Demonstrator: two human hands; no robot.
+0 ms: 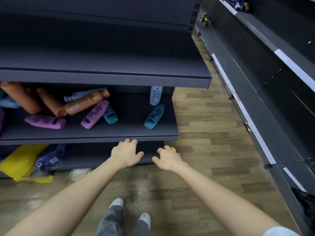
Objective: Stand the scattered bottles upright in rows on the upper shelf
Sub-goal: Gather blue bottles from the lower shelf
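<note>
Bottles (94, 114), orange, purple, teal, lie scattered.

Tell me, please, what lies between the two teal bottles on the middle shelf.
Nothing: the head view shows bare shelf between the left teal bottle and the right teal bottle; the pale blue bottle stands behind the right one.

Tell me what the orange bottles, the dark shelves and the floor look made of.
Long orange bottles: likely matte plastic, with a soft dull sheen and printed labels.
Dark grey upper shelf: probably painted sheet metal, with a thin folded front edge.
Brown plank floor: wood-look laminate or vinyl, cannot tell which.
</note>
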